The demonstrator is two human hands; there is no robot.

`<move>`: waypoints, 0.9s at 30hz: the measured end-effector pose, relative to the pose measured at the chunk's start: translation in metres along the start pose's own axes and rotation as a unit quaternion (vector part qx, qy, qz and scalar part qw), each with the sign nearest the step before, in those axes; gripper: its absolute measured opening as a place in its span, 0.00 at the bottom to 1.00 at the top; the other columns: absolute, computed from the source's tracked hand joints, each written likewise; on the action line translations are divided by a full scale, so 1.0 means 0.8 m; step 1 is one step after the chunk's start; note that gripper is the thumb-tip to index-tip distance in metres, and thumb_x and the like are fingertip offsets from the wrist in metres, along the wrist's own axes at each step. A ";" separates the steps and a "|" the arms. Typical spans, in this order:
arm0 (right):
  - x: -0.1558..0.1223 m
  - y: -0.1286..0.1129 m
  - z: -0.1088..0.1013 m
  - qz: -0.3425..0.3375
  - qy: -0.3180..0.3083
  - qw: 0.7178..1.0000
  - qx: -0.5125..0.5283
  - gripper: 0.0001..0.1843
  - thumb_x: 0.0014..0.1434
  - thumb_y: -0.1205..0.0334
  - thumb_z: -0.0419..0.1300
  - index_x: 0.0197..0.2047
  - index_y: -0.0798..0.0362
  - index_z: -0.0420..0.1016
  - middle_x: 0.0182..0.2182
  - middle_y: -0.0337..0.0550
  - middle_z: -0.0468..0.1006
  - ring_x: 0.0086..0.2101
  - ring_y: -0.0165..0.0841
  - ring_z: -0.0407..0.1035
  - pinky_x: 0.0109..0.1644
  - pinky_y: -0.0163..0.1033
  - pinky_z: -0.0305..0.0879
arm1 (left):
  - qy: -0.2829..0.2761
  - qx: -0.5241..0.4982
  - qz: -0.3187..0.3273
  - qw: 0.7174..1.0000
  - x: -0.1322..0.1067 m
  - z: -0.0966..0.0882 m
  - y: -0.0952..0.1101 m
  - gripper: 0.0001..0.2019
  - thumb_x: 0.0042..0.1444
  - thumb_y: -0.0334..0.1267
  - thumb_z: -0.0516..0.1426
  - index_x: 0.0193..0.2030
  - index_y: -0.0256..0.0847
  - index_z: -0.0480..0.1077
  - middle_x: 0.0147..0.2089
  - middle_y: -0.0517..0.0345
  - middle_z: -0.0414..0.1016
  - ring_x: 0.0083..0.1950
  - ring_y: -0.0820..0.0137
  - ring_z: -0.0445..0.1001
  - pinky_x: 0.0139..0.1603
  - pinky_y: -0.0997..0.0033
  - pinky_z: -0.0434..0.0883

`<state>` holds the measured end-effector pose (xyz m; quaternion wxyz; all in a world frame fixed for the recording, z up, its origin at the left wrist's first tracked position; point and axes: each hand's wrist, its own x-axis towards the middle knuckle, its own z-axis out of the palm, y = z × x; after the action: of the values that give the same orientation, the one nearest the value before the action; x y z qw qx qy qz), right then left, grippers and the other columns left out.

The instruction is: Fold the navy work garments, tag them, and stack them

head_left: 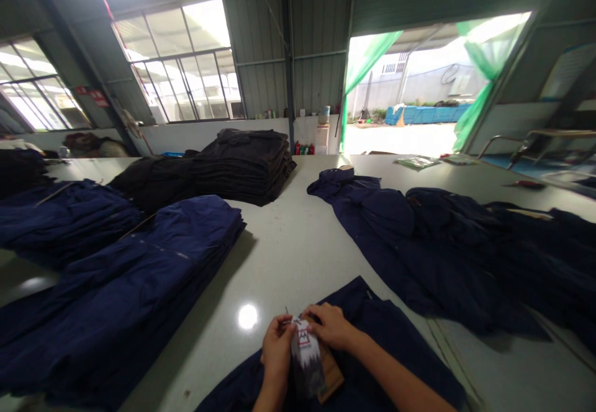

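A navy garment point(372, 337) lies on the white table point(288, 250) right in front of me. My left hand point(277, 347) and my right hand point(331, 326) meet over its near edge. Both are closed around a hang tag point(305, 353), a white and dark card with a red mark at its top, with a brown card point(333, 371) behind it. A thin string or pin sticks up between my fingertips.
A folded navy stack point(139, 275) lies at the left, another navy pile point(60, 219) behind it, and a black folded stack point(233, 164) farther back. Loose navy garments point(442, 244) spread across the right. An open doorway point(419, 89) with green netting is beyond.
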<state>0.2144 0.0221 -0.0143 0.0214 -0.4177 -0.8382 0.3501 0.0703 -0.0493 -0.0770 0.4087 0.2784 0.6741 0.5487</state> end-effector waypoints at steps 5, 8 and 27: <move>-0.001 0.002 0.004 -0.017 0.042 0.999 -0.031 0.15 0.51 0.55 0.53 0.44 0.38 0.71 0.44 0.36 0.72 0.47 0.38 0.60 0.50 0.46 0.48 | 0.017 0.052 0.020 0.998 0.003 0.001 0.014 0.10 0.41 0.41 0.56 0.31 0.41 0.68 0.27 0.59 0.75 0.32 0.66 0.74 0.38 0.67 0.68; -0.001 0.003 0.010 -0.032 0.098 0.993 -0.062 0.15 0.51 0.56 0.54 0.44 0.40 0.70 0.44 0.37 0.71 0.48 0.37 0.58 0.52 0.46 0.45 | 0.033 0.175 0.085 0.980 -0.003 0.000 0.026 0.08 0.45 0.37 0.53 0.35 0.44 0.69 0.31 0.59 0.75 0.38 0.66 0.72 0.44 0.66 0.66; 0.006 0.014 0.039 -0.018 0.106 0.994 -0.032 0.14 0.48 0.55 0.56 0.41 0.44 0.67 0.40 0.38 0.71 0.44 0.38 0.58 0.49 0.46 0.45 | -0.049 0.256 0.203 0.944 0.025 0.007 0.035 0.10 0.44 0.26 0.46 0.31 0.42 0.63 0.33 0.59 0.65 0.36 0.72 0.66 0.41 0.72 0.64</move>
<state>0.2084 0.0120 -0.0459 0.1029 -0.4379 -0.8493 0.2761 0.0631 -0.0231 -0.0551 0.2357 0.5310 0.7000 0.4153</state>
